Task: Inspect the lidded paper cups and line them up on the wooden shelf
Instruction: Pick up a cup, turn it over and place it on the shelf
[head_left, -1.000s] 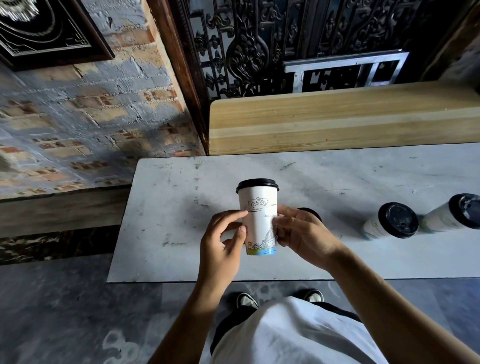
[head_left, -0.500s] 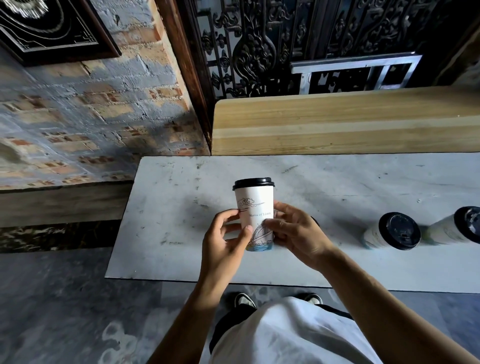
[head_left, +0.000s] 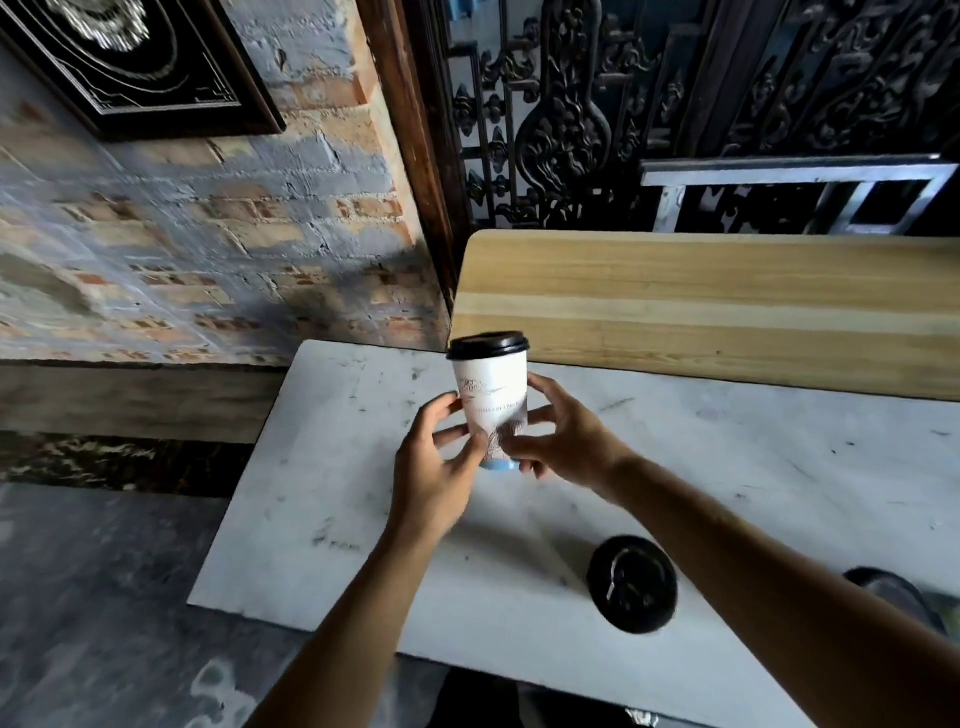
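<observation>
A white paper cup (head_left: 491, 397) with a black lid and blue base is held upright above the white marble table (head_left: 332, 467). My left hand (head_left: 434, 470) grips its lower left side and my right hand (head_left: 563, 436) grips its right side. The cup's lid sits level with the near left corner of the wooden shelf (head_left: 701, 306). A second lidded cup (head_left: 632, 583) stands on the table below my right forearm, seen from above. Part of a third cup's black lid (head_left: 891, 590) shows behind the same forearm at the right.
A brick wall (head_left: 208, 244) lies to the left, with a dark framed picture (head_left: 130, 62) hung on it. Dark carved screens (head_left: 675, 104) and a metal frame (head_left: 795, 195) stand behind the shelf. Grey floor (head_left: 93, 597) lies left of the table.
Both hands have carried the cup up and away from me, towards the shelf's left end. The view has shifted, so the cups on the table now sit lower and nearer.
</observation>
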